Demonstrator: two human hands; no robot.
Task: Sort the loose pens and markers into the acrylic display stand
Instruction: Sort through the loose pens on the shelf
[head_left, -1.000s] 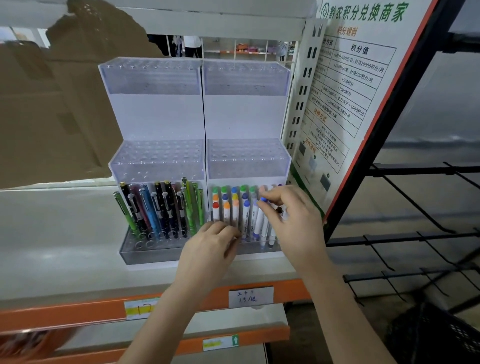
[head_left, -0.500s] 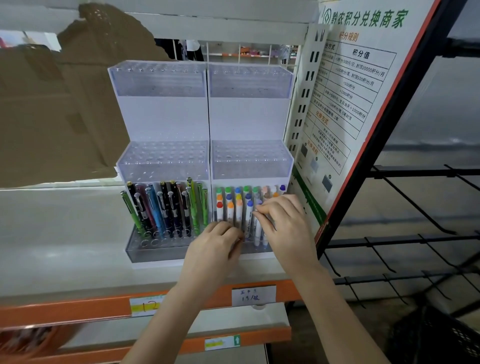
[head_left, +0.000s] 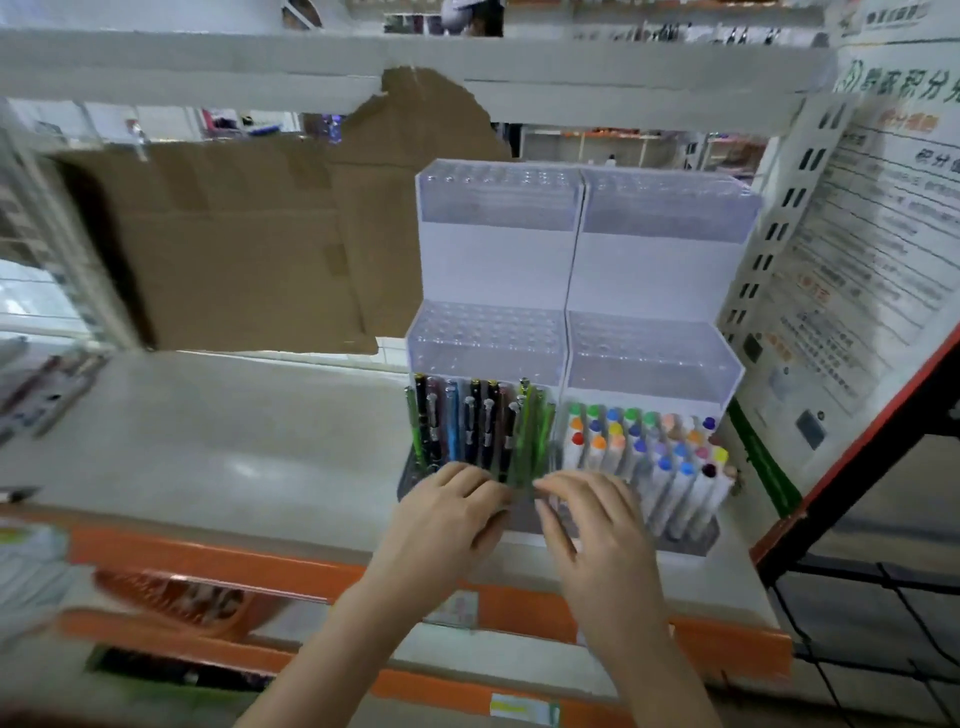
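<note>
The acrylic display stand (head_left: 576, 270) has two tiered halves and stands on the white shelf. Its lowest left row holds several clip pens (head_left: 478, 426), dark, blue and green. Its lowest right rows hold several white markers with coloured caps (head_left: 654, 452). My left hand (head_left: 449, 519) is at the front of the pen row, fingers curled downward with their tips hidden. My right hand (head_left: 597, 530) hovers beside it in front of the markers, with its fingers loosely spread and nothing visible in them. The upper tiers hold nothing.
Loose pens (head_left: 47, 389) lie blurred at the shelf's far left, and one dark pen (head_left: 15, 492) lies nearer. A cardboard box (head_left: 249, 244) stands behind and to the left of the stand. A printed sign board (head_left: 857, 270) leans at the right. An orange shelf rail (head_left: 291, 566) runs below.
My right hand has let go of the markers and moved left toward my left hand. The view has swung left, showing more of the shelf and the loose pens.
</note>
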